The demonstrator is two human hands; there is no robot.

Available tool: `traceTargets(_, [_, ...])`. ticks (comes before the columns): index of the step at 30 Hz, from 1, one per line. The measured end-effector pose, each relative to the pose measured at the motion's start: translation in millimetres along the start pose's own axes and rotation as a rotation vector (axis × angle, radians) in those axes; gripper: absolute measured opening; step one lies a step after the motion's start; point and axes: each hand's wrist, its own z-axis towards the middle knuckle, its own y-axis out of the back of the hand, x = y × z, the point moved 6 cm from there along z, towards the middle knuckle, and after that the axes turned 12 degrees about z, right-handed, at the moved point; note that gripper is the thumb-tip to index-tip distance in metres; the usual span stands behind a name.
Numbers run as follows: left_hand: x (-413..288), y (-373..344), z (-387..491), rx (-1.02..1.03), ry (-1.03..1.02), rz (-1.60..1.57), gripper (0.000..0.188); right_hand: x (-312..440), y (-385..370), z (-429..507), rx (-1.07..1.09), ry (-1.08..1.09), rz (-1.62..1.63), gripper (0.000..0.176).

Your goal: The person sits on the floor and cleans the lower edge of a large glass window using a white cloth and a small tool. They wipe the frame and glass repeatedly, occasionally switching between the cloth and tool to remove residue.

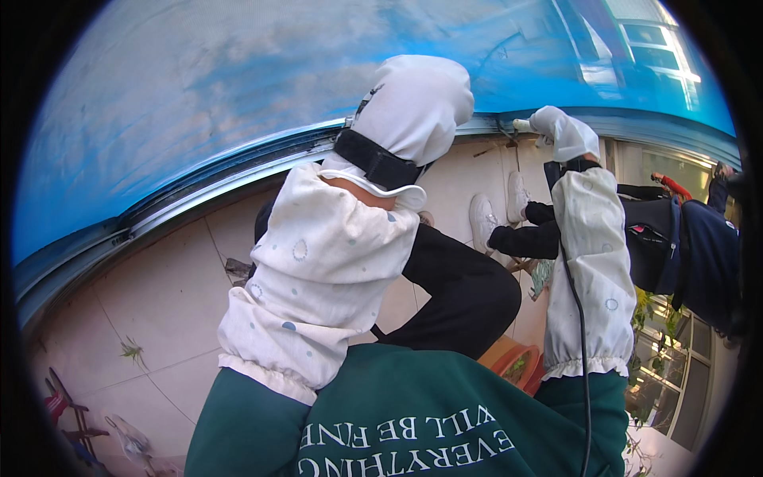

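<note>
My left hand (pixel 420 110), in a white glove with a black wrist strap, lies over the lower edge of a blue glossy panel (pixel 286 71). Its fingers are hidden by the glove, so whether it grips anything does not show. Farther right, my right hand (pixel 569 134), gloved in white too, is closed around a short white cylindrical object (pixel 522 125). That object's end points at the metal track (pixel 238 173) along the panel's lower edge. Patterned white sleeve covers reach over both forearms, and a black cable (pixel 575 292) runs along the right one.
Another person (pixel 656 238) in dark clothes and white shoes (pixel 484 217) stands close on the right. A terracotta flowerpot (pixel 517 366) is beside my knee. Light tiles (pixel 161 298) cover the floor, with a small green sprig (pixel 132 350) and dark scraps (pixel 238 268) on them.
</note>
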Motion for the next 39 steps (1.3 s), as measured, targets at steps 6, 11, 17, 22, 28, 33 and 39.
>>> traceTargets(6, [0,6,-2,0.197,-0.125,0.033,0.024,39,23,6,0.029,0.162,0.039,0.024])
traceTargets(11, [0,18,2,0.293,-0.090,0.024,0.016,37,20,8,0.002,0.236,0.186,0.023])
traceTargets(17, [7,12,2,0.295,0.011,-0.016,0.017,18,-6,14,0.002,0.077,0.102,0.043])
traceTargets(22, [6,11,-1,-0.104,0.012,0.029,0.005,-11,-50,38,0.116,-0.203,0.098,0.064])
traceTargets(28, [8,1,-3,-0.021,-0.037,0.029,0.010,-34,-52,19,0.105,-0.171,0.177,0.060])
traceTargets(33, [6,1,-1,0.278,-0.088,0.048,0.013,3,-30,9,0.149,-0.102,-0.084,0.059])
traceTargets(39, [4,7,-1,0.303,-0.095,0.007,0.014,43,-32,22,0.166,-0.170,-0.366,0.067])
